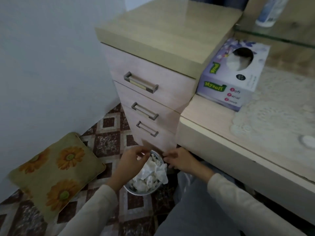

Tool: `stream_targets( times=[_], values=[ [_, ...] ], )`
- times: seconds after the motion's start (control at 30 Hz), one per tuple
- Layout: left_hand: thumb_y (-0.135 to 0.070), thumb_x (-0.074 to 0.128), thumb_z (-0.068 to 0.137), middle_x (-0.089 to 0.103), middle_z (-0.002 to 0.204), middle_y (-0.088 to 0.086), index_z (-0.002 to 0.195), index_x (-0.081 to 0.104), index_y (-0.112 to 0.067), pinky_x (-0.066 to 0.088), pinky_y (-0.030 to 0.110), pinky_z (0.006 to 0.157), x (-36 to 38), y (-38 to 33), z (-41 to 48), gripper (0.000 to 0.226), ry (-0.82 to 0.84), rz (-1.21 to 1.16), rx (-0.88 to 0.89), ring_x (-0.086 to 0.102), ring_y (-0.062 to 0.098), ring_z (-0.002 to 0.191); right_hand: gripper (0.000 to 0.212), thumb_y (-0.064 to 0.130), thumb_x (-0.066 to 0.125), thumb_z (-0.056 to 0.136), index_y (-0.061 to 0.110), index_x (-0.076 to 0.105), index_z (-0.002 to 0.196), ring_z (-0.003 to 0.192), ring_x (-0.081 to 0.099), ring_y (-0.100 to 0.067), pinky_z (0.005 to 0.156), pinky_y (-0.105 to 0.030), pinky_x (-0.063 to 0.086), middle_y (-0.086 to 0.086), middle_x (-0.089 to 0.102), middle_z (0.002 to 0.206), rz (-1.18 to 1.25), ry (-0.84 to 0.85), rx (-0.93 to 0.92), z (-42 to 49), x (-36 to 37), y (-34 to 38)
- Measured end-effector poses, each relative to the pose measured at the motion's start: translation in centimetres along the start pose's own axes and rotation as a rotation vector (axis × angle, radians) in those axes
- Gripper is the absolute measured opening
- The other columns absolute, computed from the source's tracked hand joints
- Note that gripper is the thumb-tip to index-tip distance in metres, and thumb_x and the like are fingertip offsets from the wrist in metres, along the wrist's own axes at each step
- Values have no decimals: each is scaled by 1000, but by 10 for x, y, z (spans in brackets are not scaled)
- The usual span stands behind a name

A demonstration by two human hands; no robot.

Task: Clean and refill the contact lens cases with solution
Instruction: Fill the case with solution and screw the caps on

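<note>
- Right over the little bin, the left hand is bunching its fingertips together, thumb against forefinger, so a pretty narrow gap. Too blurry to tell if anything's actually pinched in there.
- The right hand is hanging just to the right of it, fingers curling down and inward by the bin's far rim. Can't tell whether it's holding anything either.
- Both hands are hovering over a heap of crumpled white tissues, one sheet flopping out over the right side.
- The heap is overflowing a round metal bin, which is sitting on the patterned tile floor at the foot of the drawer unit.
- A sunflower cushion is lying on the floor to the left, near the wall.
- Up on the desk to the right, a Mysoft tissue box is sitting against the drawer unit, partly on a lace mat.
- A white-and-blue bottle is standing far right on a glass shelf, well apart from both hands.
- A round white thing is lying on the mat at the right edge, too blurred to say if it's a lens case.
</note>
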State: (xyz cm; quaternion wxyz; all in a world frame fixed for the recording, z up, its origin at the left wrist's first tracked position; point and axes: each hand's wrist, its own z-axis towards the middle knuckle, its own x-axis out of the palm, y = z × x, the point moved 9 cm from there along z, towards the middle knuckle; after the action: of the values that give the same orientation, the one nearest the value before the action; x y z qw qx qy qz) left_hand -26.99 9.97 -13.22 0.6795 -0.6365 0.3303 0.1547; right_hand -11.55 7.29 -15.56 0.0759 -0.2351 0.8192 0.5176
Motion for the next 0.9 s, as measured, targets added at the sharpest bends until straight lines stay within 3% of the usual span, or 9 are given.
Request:
stream_targets(
  times=[0.13,0.27,0.37,0.47,0.63,0.8,0.9],
  values=[
    [-15,65,84,66,83,-8,95,70,-16,45,8,65,-10,-74,14,12,-58,-23,213,59,-2,79,28,18,60,88,10,64,115,81,62,-7,80,-22,52,-2,68,97,-67,26,-164,-59,-27,31],
    [-37,56,79,65,80,-15,89,70,-18,46,12,62,-13,-150,12,26,-51,-88,389,60,4,75,25,16,64,86,15,67,111,89,64,-8,84,-22,51,1,68,101,-29,-91,-265,-120,-84,54],
    [-39,53,78,64,79,-18,86,70,-18,45,9,60,-3,-206,4,28,-27,-91,539,58,-3,70,22,12,65,85,14,69,106,87,65,-9,82,-20,49,0,70,97,-8,-228,-315,-160,-130,58],
    [-41,53,77,66,79,-13,88,71,-18,45,10,59,21,-254,3,31,36,-119,624,59,0,71,19,15,64,85,26,69,100,86,66,-16,82,-29,52,1,72,95,-11,-365,-331,-197,-169,55],
    [-44,51,76,67,84,-9,88,71,-16,39,3,67,75,-316,8,36,140,-85,750,58,-2,76,24,23,63,85,20,68,109,84,62,-4,77,-18,50,8,70,100,-198,-614,-284,-252,-223,37],
    [-63,44,68,63,105,-7,106,67,-18,37,13,88,138,-350,18,62,303,37,787,50,-2,96,28,27,63,85,19,65,113,89,62,-6,84,-28,50,7,67,109,-317,-825,-137,-290,-274,-2],
    [-72,37,63,52,126,-9,123,56,-21,20,5,95,170,-358,22,81,387,184,829,41,4,117,28,28,64,84,18,66,110,85,61,-7,85,-30,49,5,68,106,-320,-975,-36,-311,-307,-26]
  ],
)
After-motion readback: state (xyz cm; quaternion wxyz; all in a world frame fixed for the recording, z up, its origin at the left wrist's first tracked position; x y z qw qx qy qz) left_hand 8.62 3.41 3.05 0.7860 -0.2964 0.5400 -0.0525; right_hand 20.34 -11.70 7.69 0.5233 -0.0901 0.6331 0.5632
